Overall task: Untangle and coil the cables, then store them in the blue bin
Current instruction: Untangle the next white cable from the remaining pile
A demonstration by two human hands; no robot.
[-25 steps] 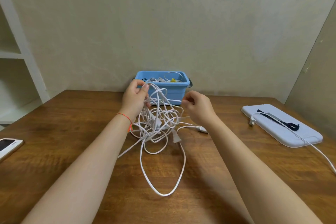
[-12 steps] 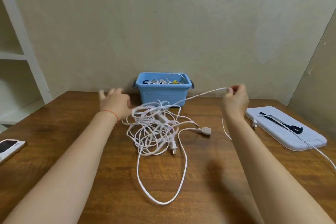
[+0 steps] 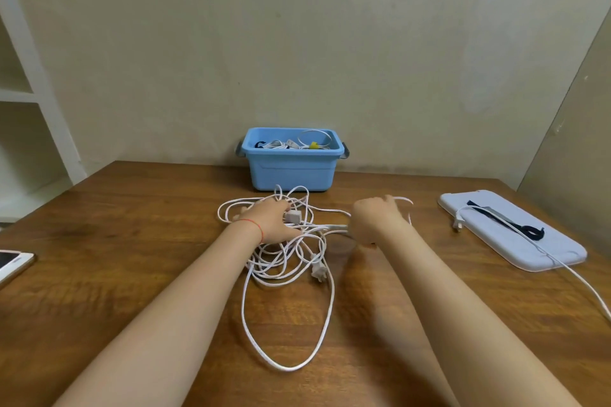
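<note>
A tangle of white cables (image 3: 281, 251) lies on the wooden table in front of the blue bin (image 3: 291, 172), which holds several coiled cables. My left hand (image 3: 267, 221) rests flat on the top of the tangle, next to a white adapter block (image 3: 293, 217). To the right of the tangle, my right hand (image 3: 373, 218) is curled round one white strand that runs back into the pile and loops out past my knuckles. A white plug (image 3: 319, 272) lies at the tangle's lower right. One long loop (image 3: 287, 367) trails toward me.
The bin's pale lid (image 3: 489, 241) lies at the right with a black strap (image 3: 529, 230) and another white cable (image 3: 578, 277) across it. A phone (image 3: 13, 263) sits at the table's left edge. White shelves stand far left; the wall is right behind the bin.
My right hand, which had pulled a strand far out to the right, has come back in beside the tangle. My left hand moved from the left of the pile onto it.
</note>
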